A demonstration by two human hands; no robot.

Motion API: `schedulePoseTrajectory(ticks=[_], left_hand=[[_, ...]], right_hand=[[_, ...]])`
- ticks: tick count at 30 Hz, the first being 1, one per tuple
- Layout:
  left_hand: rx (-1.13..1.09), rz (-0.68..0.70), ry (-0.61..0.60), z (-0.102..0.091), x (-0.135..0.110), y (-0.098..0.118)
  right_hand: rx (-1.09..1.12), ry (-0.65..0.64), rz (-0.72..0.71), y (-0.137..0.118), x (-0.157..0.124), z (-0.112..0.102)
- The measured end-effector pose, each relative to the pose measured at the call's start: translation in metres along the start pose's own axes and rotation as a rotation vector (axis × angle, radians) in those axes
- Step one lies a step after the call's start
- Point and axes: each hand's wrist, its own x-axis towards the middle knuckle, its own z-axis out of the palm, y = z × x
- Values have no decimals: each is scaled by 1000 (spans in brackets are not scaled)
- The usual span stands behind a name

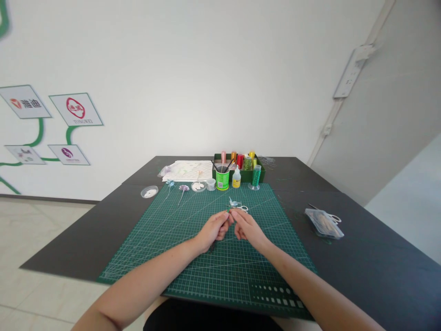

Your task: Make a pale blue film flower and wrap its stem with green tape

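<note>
Both my hands meet over the middle of the green cutting mat point(179, 257). My left hand point(214, 230) is closed in a pinch, and a thin dark stem sticks down from under it. My right hand point(245, 226) pinches the same small piece at the fingertips; the piece is too small to name. Just beyond the fingertips lie small scissors with white handles point(241, 207) and a small pale blue craft flower point(234, 202).
At the mat's far edge stand a green cup with tools point(222, 179), a yellow glue bottle point(236, 178), a green spool point(255, 177), small dishes point(198, 186) and a box of thread spools point(241, 166). A clear bag with scissors point(324, 222) lies right.
</note>
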Motion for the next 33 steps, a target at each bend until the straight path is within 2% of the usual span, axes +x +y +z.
schedulePoseTrajectory(ticks=[9, 16, 26, 33], left_hand=[[-55, -20, -13, 1, -3, 6], [-44, 22, 10, 2, 0, 5], [89, 115, 74, -1, -1, 7], [136, 99, -12, 0, -2, 9]], right_hand=[[92, 122, 142, -5, -3, -4], [132, 112, 167, -14, 0, -14], [137, 110, 161, -15, 4, -26], [139, 104, 196, -10, 6, -23]])
